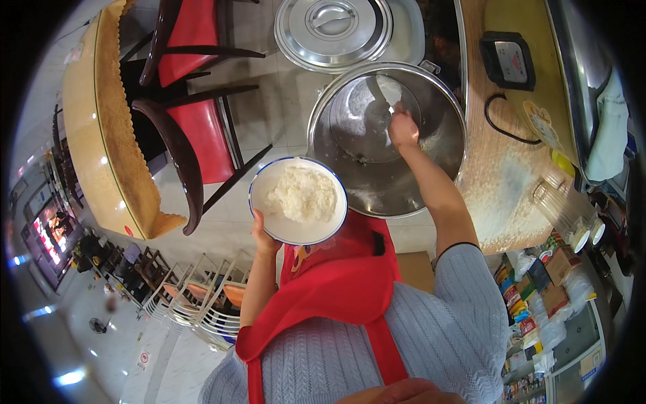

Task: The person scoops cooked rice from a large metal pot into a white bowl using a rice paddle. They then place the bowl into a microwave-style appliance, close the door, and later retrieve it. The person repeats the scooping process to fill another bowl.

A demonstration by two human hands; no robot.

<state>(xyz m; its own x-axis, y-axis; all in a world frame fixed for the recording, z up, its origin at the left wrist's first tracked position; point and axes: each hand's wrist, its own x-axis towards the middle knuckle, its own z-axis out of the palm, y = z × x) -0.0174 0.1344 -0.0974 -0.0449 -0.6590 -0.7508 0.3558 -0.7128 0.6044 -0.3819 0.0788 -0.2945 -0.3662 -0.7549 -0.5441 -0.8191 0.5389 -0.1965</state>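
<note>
My left hand (264,235) grips the rim of a white bowl (267,224) with a blue edge. Cooked white rice (305,194) lies heaped in it. My right hand (404,127) reaches down inside a large stainless steel pot (373,194), its fingers closed around a utensil (392,108) that shows only in small part. A few rice grains cling to the pot's floor and wall. Beyond the pot lies a round metal lid (333,22) with a strap handle.
A pale plastic tub (406,30) is partly under the lid. Red-seated chairs (199,141) and a table with a yellow cloth (113,151) stand at left. On the right, a wooden counter (497,187) holds a black-framed device (508,60) and glass cups (560,207). A cardboard box (416,270) is below.
</note>
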